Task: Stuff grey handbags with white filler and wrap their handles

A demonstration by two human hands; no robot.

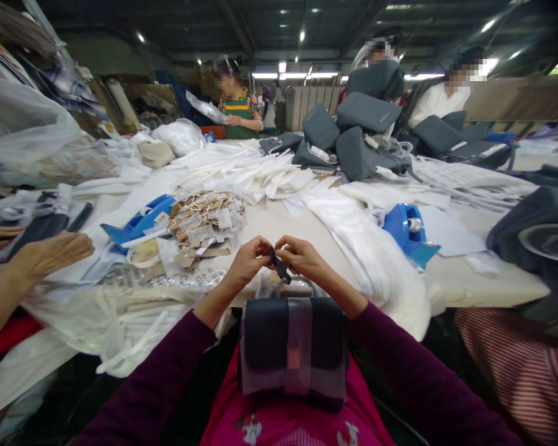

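My left hand (252, 261) pinches one side of a small dark strap (279, 265) at the table's near edge. On its other side my right hand (302, 257) has its fingertips closed on the same strap. Just below, a dark bag (265, 334) rests on my lap. Its front flap is crossed by a clear band and its lower part is covered by translucent film. The strap seems to run down toward the bag's top, but the join is hidden. Left of my left hand lies a heap of brown tags with pale strings (209, 220).
Blue tape dispensers stand at left (144, 220) and right (407, 232). White padding strips (242, 170) cover the table's middle, with grey bags (367, 142) piled behind. A co-worker's hand (51, 253) reaches in from the left; other people stand across the table.
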